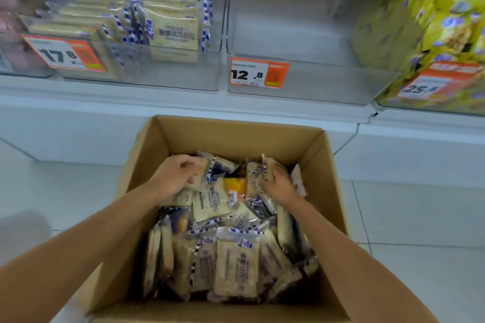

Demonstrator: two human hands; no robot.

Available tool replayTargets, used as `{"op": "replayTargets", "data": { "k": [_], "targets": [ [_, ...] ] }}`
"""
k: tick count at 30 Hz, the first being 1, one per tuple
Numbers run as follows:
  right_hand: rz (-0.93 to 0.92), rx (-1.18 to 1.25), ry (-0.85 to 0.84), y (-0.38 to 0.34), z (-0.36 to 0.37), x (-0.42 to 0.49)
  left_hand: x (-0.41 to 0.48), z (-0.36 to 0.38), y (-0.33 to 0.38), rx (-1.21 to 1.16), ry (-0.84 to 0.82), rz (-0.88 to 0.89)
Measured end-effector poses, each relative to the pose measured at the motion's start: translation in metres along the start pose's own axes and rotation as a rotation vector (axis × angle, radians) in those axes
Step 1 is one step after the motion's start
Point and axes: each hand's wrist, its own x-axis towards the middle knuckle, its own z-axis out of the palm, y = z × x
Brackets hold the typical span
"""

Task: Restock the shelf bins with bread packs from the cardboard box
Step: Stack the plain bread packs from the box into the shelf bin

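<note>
My left grip (181, 174) curls round a bread pack (200, 172) and my right grip (278, 183) pinches another, both inside the cardboard box (236, 126), so I judge I'm lifting two at once. The middle shelf bin (301, 42) straight ahead holds nothing yet.

— Two arms in shot: left forearm (86, 241) bare right to the frame's edge.
— Right forearm (349, 252) likewise, bare all the way down.
— And the left hand (176, 174)?
— Bare, same as the right hand (279, 185). Fingers are too blurred for finer detail.
</note>
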Motion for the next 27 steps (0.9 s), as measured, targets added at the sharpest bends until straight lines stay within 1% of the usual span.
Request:
{"op": "replayTargets", "data": {
  "k": [2,3,4,5,6,8,9,10,11,12,13,14,17,18,20,23,25,27],
  "targets": [
    [-0.015,0.028,-0.097,-0.009,0.015,-0.011,0.004,0.002,0.0,-0.025,-0.001,-0.028],
    [-0.054,0.049,-0.146,-0.013,0.021,-0.016,0.007,0.004,0.001,-0.025,-0.002,-0.037],
    [-0.099,0.071,-0.17,-0.013,0.027,-0.018,0.008,0.006,0.001,-0.023,-0.006,-0.047],
    [-0.128,0.085,-0.143,-0.013,0.03,-0.02,0.009,0.009,0.002,-0.024,-0.013,-0.054],
    [-0.145,0.069,-0.033,-0.012,0.03,-0.018,0.01,0.013,0.002,-0.033,-0.02,-0.055],
    [-0.098,-0.026,0.255,-0.008,0.023,-0.008,0.011,0.02,0.003,-0.063,-0.029,-0.061],
    [-0.037,-0.061,0.303,-0.006,0.018,0.0,0.011,0.022,0.003,-0.08,-0.034,-0.07],
    [0.058,-0.075,0.252,-0.002,0.014,0.008,0.011,0.024,0.003,-0.094,-0.042,-0.081],
    [0.148,-0.066,0.142,0.003,0.011,0.015,0.01,0.024,0.002,-0.099,-0.053,-0.09],
    [0.196,-0.044,0.031,0.006,0.01,0.021,0.01,0.024,0.002,-0.102,-0.062,-0.094],
    [0.213,-0.021,-0.025,0.005,0.009,0.023,0.01,0.023,0.002,-0.1,-0.063,-0.092],
    [0.207,-0.021,-0.022,0.004,0.008,0.022,0.009,0.022,0.001,-0.097,-0.055,-0.086],
    [0.115,-0.17,0.087,-0.005,0.01,0.02,0.009,0.017,0.003,-0.089,-0.04,-0.074],
    [0.095,-0.165,0.08,-0.01,0.012,0.019,0.01,0.017,0.004,-0.091,-0.051,-0.073],
    [0.137,-0.023,0.009,-0.023,0.02,0.015,0.009,0.017,0.008,-0.113,-0.077,-0.09],
    [0.247,0.28,-0.01,-0.038,0.025,0.008,0.006,0.017,0.014,-0.156,-0.09,-0.114],
    [0.207,0.4,-0.065,-0.047,0.011,0.003,0.004,0.012,0.018,-0.089,-0.047,-0.078],
    [0.069,0.415,-0.176,-0.06,-0.015,-0.005,0.004,0.005,0.024,-0.032,-0.021,-0.048]
  ]
}}
